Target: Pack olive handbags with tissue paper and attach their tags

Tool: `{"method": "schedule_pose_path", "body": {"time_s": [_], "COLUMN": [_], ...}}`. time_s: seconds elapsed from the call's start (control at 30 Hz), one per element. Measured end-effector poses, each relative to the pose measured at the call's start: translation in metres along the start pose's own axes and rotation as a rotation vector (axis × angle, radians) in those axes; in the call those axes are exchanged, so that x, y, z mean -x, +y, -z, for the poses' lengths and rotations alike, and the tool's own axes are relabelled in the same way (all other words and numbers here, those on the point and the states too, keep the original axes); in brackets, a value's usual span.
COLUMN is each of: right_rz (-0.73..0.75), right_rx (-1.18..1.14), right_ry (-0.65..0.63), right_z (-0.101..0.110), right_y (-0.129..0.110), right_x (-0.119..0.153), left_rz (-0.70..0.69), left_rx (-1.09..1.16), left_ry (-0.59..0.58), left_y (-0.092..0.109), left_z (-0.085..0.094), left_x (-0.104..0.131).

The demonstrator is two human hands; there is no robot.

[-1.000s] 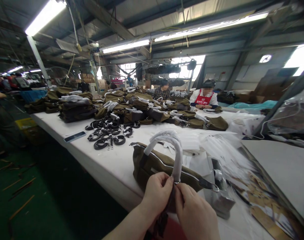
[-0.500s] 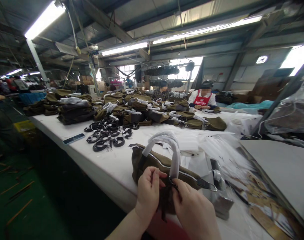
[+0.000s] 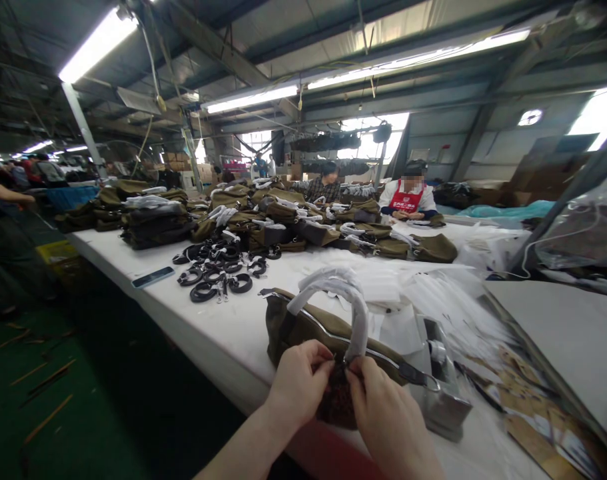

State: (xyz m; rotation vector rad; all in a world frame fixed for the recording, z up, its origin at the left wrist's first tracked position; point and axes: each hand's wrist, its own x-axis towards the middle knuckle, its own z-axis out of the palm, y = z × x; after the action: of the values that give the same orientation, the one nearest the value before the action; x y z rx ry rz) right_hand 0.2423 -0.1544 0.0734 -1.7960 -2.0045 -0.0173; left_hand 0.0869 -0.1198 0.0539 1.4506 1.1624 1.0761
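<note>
An olive bag (image 3: 328,321) with a silver zipper stands at the near edge of the white table (image 3: 218,333). Its handle (image 3: 360,313) is wrapped in white material and arches over the top. My left hand (image 3: 300,377) is closed in a pinch at the front of the bag, just left of the handle's base. Closed fingers of my right hand (image 3: 383,407) are at the foot of the handle, close beside the left fingertips. Whatever small thing lies between the fingertips is too small and dark to name.
Coiled black straps (image 3: 203,291) and a phone (image 3: 153,277) lie to the left. Behind are piled olive bags (image 3: 278,207). A metal tape dispenser (image 3: 446,407) and brown tags (image 3: 533,440) sit at the right. A person in a red apron (image 3: 407,197) is across the table.
My left fingers have closed into a tighter pinch near the handle's base. The dark strip that hung below my hands no longer shows. The view has shifted slightly.
</note>
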Motion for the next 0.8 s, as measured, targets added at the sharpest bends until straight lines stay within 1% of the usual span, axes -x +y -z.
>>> {"method": "schedule_pose_path", "body": {"time_s": [0.07, 0.13, 0.23, 0.3, 0.47, 0.57, 0.63, 0.7, 0.8], "right_rz": [-0.058, -0.089, -0.088, -0.077, -0.082, -0.061, -0.053, -0.079, -0.167], "right_rx": [-0.092, -0.175, -0.257, -0.287, -0.324, -0.369, -0.425, -0.472, -0.469], "right_ry": [-0.106, -0.151, -0.155, -0.16, -0.118, -0.13, -0.144, -0.128, -0.104], "right_z": [0.001, 0.002, 0.002, 0.0, -0.002, 0.002, 0.004, 0.005, 0.008], "right_y": [0.002, 0.004, 0.008, 0.011, 0.011, 0.009, 0.009, 0.011, 0.013], "right_x": [0.002, 0.004, 0.006, 0.008, 0.013, 0.014, 0.015, 0.017, 0.018], "left_rz": [-0.055, -0.084, 0.003, 0.044, 0.1, 0.092, 0.1, 0.13, 0.162], "left_rx": [-0.066, -0.071, 0.08, 0.153, 0.235, 0.362, 0.463, 0.548, 0.652], "left_ry": [-0.034, -0.063, -0.142, -0.16, -0.126, -0.02, 0.02, -0.004, -0.088], "left_y": [0.004, 0.006, 0.004, 0.001, -0.001, -0.003, -0.007, -0.011, -0.016], "left_z": [0.001, -0.001, -0.004, -0.006, -0.01, -0.016, -0.021, -0.026, -0.03], "left_x": [-0.001, -0.003, -0.005, -0.003, 0.006, 0.008, 0.009, 0.01, 0.013]}}
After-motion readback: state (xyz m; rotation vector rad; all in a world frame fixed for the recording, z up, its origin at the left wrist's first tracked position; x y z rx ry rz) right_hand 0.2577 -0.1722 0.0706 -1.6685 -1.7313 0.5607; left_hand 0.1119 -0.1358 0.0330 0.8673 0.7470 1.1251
